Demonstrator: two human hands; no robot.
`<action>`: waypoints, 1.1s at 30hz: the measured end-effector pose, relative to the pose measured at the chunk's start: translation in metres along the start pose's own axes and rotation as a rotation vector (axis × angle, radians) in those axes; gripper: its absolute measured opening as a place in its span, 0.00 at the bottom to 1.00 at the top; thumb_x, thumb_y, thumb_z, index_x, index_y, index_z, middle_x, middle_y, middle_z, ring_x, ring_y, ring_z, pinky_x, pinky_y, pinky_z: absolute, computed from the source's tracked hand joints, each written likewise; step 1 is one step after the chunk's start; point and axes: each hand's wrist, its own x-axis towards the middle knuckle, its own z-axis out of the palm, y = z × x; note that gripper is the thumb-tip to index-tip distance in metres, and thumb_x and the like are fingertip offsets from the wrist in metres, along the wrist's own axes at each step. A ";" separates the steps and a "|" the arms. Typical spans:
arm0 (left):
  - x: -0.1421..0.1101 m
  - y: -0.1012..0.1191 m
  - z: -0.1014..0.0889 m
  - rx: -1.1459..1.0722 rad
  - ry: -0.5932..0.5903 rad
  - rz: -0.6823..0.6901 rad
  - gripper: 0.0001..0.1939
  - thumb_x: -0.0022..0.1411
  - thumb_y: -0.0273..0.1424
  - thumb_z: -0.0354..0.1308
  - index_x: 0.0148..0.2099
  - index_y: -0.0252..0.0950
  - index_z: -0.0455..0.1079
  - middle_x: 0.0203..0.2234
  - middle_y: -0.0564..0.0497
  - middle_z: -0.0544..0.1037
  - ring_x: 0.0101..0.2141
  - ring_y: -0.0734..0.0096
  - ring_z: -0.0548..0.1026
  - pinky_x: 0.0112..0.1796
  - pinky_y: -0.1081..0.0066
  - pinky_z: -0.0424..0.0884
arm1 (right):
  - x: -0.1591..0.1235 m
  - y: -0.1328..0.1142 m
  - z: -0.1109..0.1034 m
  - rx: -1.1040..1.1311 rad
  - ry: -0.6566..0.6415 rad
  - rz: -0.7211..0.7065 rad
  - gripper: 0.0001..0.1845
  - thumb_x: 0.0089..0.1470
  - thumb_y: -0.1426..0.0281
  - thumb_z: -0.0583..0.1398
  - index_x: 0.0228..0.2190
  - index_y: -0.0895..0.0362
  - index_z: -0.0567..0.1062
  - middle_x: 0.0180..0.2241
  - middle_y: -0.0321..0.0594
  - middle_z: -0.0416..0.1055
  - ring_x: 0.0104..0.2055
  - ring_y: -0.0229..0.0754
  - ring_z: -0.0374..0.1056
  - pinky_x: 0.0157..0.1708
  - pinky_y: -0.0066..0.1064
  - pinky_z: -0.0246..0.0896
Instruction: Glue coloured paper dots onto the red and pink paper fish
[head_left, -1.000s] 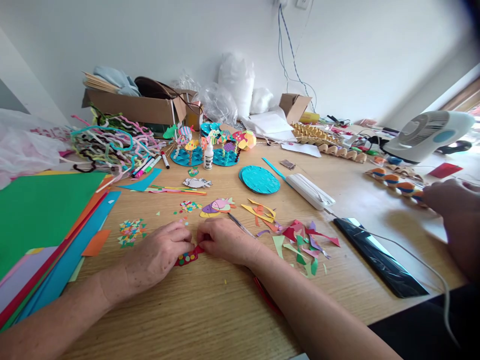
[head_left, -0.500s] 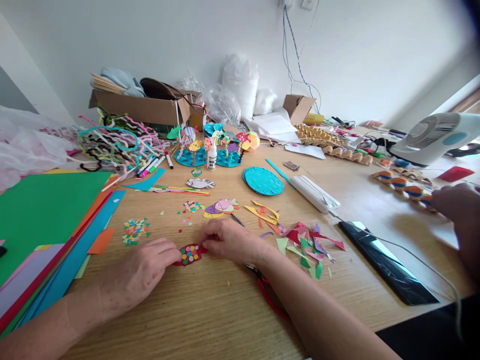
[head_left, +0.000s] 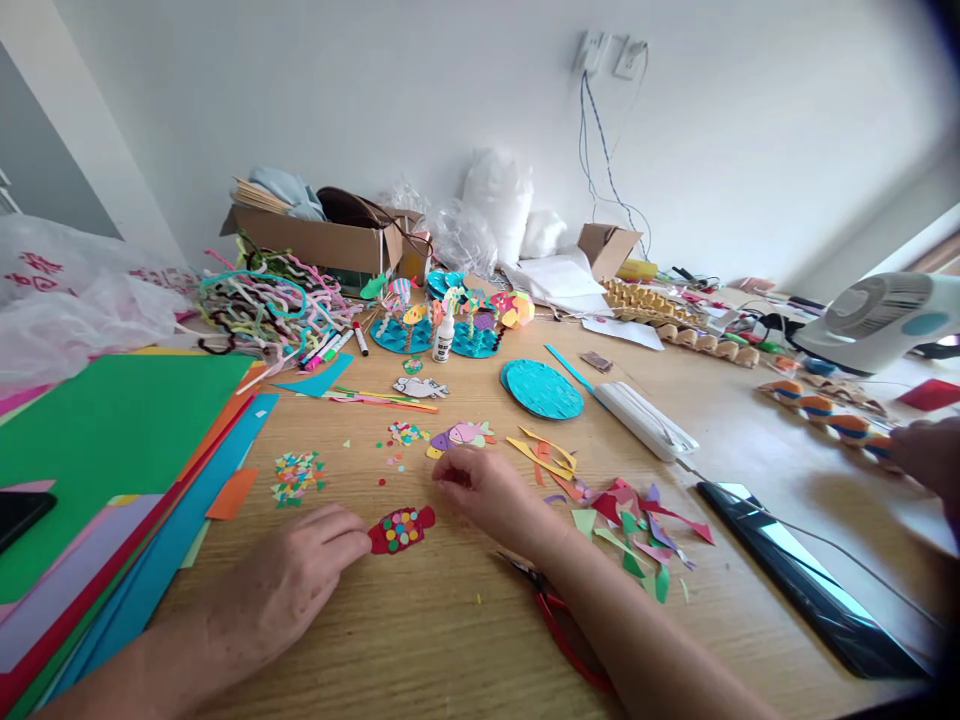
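Observation:
A red paper fish (head_left: pixel 403 531) covered with round coloured dots lies on the table. My left hand (head_left: pixel 315 545) holds its left end, with thumb and fingers closed at the edge. Up and to the right of the fish's tail, my right hand (head_left: pixel 480 492) hovers with loosely curled fingers a little apart, and I see nothing in them. Just beyond it lie a pink paper fish (head_left: pixel 471 433) and a purple one (head_left: pixel 440 442), partly overlapping. Under my right forearm are red-handled scissors (head_left: pixel 559 630), partly covered.
Left are coloured sheets (head_left: pixel 127 420) and a confetti pile (head_left: pixel 298 477). Paper scraps (head_left: pixel 637 525) lie right, near a glossy black panel (head_left: pixel 802 580) and a white power strip (head_left: pixel 645 420). A glue bottle (head_left: pixel 443 338) stands behind. Another person's hand (head_left: pixel 926 455) is at far right.
My right hand has let go of the red fish's tail and moved up and right. My left hand stays at the fish. The camera view has tilted slightly upward and left.

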 end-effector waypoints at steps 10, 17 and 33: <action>-0.004 -0.008 0.003 -0.093 -0.014 -0.016 0.18 0.58 0.18 0.41 0.39 0.37 0.70 0.34 0.48 0.76 0.36 0.64 0.73 0.39 0.66 0.72 | 0.030 -0.028 -0.002 -0.210 -0.182 -0.045 0.11 0.46 0.78 0.55 0.28 0.58 0.77 0.26 0.37 0.73 0.28 0.34 0.64 0.27 0.23 0.53; -0.006 -0.006 0.003 -0.071 -0.076 -0.054 0.20 0.58 0.17 0.40 0.40 0.37 0.70 0.35 0.49 0.75 0.37 0.65 0.73 0.41 0.64 0.71 | 0.055 -0.032 0.012 -0.310 -0.257 -0.032 0.09 0.47 0.74 0.57 0.31 0.57 0.77 0.30 0.37 0.75 0.30 0.36 0.66 0.26 0.24 0.52; -0.004 -0.006 0.002 -0.085 0.012 -0.132 0.17 0.58 0.19 0.42 0.37 0.38 0.71 0.32 0.51 0.77 0.35 0.66 0.75 0.37 0.69 0.71 | 0.059 -0.035 0.003 -0.430 -0.256 0.024 0.11 0.50 0.72 0.55 0.33 0.55 0.77 0.33 0.39 0.75 0.33 0.39 0.68 0.26 0.25 0.51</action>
